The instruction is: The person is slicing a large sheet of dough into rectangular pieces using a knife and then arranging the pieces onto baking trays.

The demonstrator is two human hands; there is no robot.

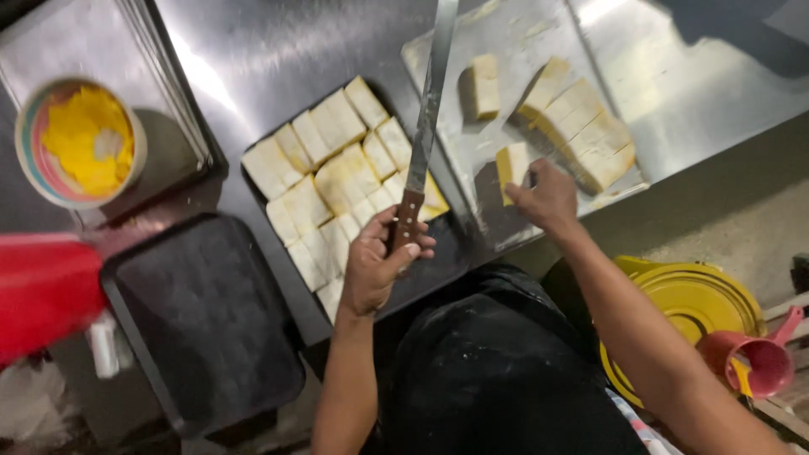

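Knife point(425, 118) held in the left grip point(379, 265): the fingers are clenched round the brown wooden handle, and the long narrow blade runs straight away from the grip toward the far side of the bench point(253, 59), tipped only slightly to the right. Its long axis lies almost in line with the forearm, with the tip out of view beyond the top edge.

Just left of that grip, partly under it, sits a dark tray point(459, 253) packed with pale square dough pieces point(333, 168) laid close together; the blade passes over the tray's right edge. Nearer the person and further left lies a second dark tray point(202, 320), dusted with flour and bare.

Right of the knife, the right grip point(548, 198) pinches one yellowish dough block point(510, 168) between fingertips, standing it on a floured metal sheet point(522, 42). Just beyond that grip lies a row of cut blocks point(581, 126) pressed side by side in a slanting line, and a single block point(484, 84) sits apart, between the row and the blade. Nothing lies between the blade and the held block.

Far left of the left grip stands a round bowl point(80, 139) of yellow paste on a steel tray point(67, 42). A blurred red thing point(42, 291) fills the left edge. Near the right elbow, below the bench, are a yellow bucket point(683, 312) and a pink scoop point(763, 358).
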